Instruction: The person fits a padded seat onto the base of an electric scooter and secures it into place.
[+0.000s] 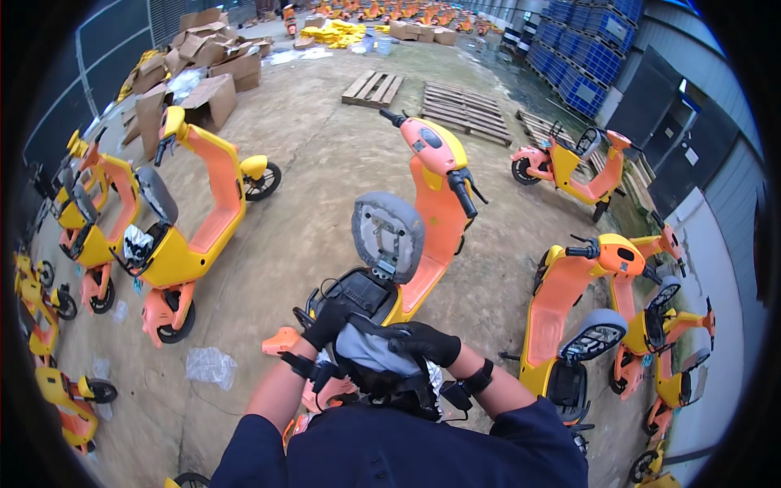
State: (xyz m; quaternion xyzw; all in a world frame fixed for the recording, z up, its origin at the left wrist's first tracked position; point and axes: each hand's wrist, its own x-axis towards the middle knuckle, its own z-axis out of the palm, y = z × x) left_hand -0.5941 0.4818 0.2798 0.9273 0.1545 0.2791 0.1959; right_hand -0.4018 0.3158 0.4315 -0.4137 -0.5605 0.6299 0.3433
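Observation:
Both my hands wear black gloves. Just behind the open seat of an orange-and-yellow electric scooter (431, 220), they hold a soft grey cloth-like piece (366, 348) in front of my body. My left hand (327, 324) is closed on its left upper edge, beside the scooter's black under-seat compartment (358, 294). On the other side, my right hand (427, 343) bends its fingers over the cloth's right edge. Black and silvery material (411, 386) shows below the cloth; its kind I cannot make out. The grey seat (388, 236) is tipped up, its underside toward me.
More scooters stand at the left (195, 220) and right (569, 317), several with raised seats. Clear plastic wrap (211, 368) lies on the concrete floor. Farther off are wooden pallets (465, 110), a heap of cardboard boxes (207, 89) and stacked blue crates (582, 57).

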